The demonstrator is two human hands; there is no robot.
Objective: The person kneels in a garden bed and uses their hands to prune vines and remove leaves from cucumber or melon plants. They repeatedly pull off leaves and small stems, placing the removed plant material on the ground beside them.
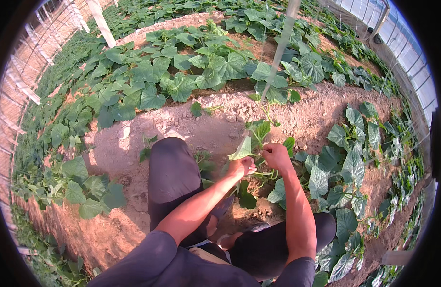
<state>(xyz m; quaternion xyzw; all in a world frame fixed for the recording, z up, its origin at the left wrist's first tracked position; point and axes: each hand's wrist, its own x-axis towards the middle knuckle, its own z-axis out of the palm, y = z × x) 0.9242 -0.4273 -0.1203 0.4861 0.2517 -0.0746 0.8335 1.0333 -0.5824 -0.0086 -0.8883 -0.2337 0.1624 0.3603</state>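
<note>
A young cucumber vine (260, 131) stands in the soil before me, with light green leaves at its top. My right hand (276, 156) pinches its stem just below those upper leaves. Close on the left, my left hand (243, 166) has curled fingers beneath a pale, upturned leaf (242, 149). Whether those fingers grip the leaf stalk cannot be made out. Thin green stalks (265, 174) run under both hands, and darker lower leaves (247, 195) hang near my feet. The vine's base is partly hidden by my hands and the foliage.
My bent knee (174, 168) rises at the left of the vine. Leafy plants (344, 170) crowd the right side, and another dense row (206, 68) grows beyond the soil ridge (213, 111). A pale upright strip (282, 46) comes down near the vine. Posts (101, 23) stand at the left.
</note>
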